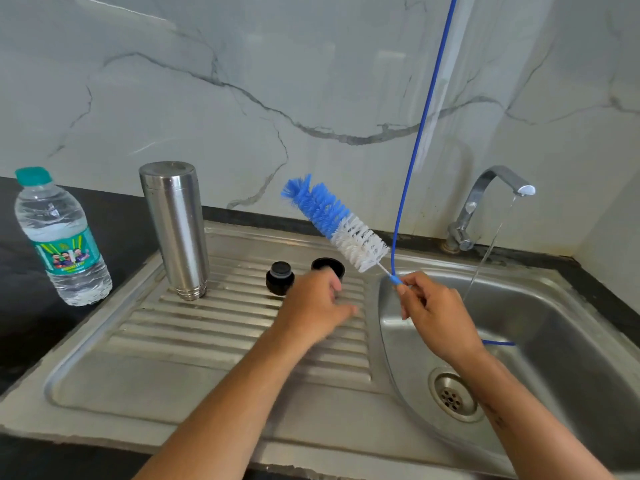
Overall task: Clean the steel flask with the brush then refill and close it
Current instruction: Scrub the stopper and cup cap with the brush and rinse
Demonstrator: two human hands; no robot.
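Beyond our left fingers (341, 311) stand two black caps (280, 278) — blocking. Drainboard ribs (207, 327) leftward lie open — until the flask (175, 230).

We saw a chrome tap (491, 202) running a thin stream into the steel sink (554, 320), above its drain (452, 398); grey-veined marble wall (242, 81) stood behind.

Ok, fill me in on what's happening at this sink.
A person is cleaning a steel flask, which stands upside down on the draining board. The right hand pinches the blue handle of a bottle brush, bristles raised. The left hand hovers near two black cap pieces, blurred. The tap is running into the basin. A plastic water bottle stands capped on the counter.
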